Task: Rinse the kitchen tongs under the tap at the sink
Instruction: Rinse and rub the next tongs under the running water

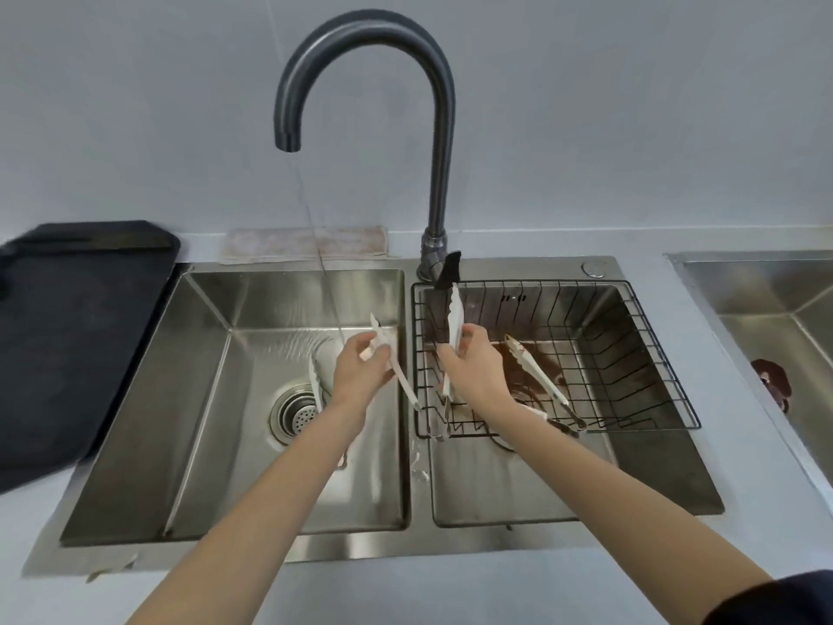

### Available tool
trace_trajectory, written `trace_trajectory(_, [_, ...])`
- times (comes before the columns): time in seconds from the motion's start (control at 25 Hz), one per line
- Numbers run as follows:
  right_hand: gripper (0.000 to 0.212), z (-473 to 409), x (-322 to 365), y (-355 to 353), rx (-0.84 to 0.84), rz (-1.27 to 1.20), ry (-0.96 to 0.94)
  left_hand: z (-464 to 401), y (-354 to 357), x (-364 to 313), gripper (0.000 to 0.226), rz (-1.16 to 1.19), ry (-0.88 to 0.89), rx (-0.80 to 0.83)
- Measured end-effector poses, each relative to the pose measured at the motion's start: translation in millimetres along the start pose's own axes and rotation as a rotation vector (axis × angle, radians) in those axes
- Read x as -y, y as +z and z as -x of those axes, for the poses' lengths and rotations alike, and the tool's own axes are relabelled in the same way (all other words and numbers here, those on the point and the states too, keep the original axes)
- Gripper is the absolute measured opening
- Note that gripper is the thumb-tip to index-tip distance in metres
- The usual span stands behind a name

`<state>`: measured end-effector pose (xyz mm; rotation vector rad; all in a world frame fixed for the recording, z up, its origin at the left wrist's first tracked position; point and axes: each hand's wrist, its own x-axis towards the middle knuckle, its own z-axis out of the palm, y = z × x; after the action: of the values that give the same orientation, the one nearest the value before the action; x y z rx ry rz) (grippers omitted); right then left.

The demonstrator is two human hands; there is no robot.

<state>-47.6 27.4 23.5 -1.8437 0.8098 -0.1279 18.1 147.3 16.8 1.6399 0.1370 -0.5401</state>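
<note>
Water runs in a thin stream from the dark gooseneck tap point(288, 137) into the left basin point(203, 399). My left hand point(360, 372) is shut on a pair of white-tipped metal tongs point(383, 336), held just right of the stream over that basin. A second white tong arm point(315, 381) shows left of this hand, above the drain point(295, 412). My right hand point(471, 369) grips another white pair of tongs point(455, 315), upright at the left end of the black wire basket point(653, 354). A third pair of tongs point(541, 381) lies inside the basket.
The basket sits in the right basin point(586, 480). The tap's black lever point(450, 269) stands behind my right hand. A dark mat point(76, 336) lies left of the sink, a cloth point(306, 245) behind it. A second sink point(775, 290) at the right holds a dark red object point(771, 381).
</note>
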Motion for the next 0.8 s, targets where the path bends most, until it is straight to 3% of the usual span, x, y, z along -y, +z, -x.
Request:
trace_trajectory(0.12, [0.041,9,11,30,0.053,-0.077,0.018,-4,-32,4,0.018,0.286,-0.186,0.046])
trace_trajectory(0.2, [0.045,14,17,52,0.079,-0.114,0.006,-7,-53,7,0.005,0.243,-0.206,0.056])
trace_trajectory(0.32, [0.039,15,29,82,0.122,-0.249,0.033,-18,-79,12,0.025,0.172,-0.221,0.032])
trace_trajectory(0.4, [0.03,6,39,95,0.154,-0.518,0.189,-26,-95,13,0.03,0.137,-0.227,0.012])
trace_trajectory(0.52, [0.019,-7,53,101,0.27,-1.006,0.433,-36,-112,12,0.011,0.146,-0.251,0.01])
trace_trajectory(0.8, [0.011,-43,76,120,0.386,-1.115,0.468,-71,-134,13,0.014,0.075,-0.302,0.122])
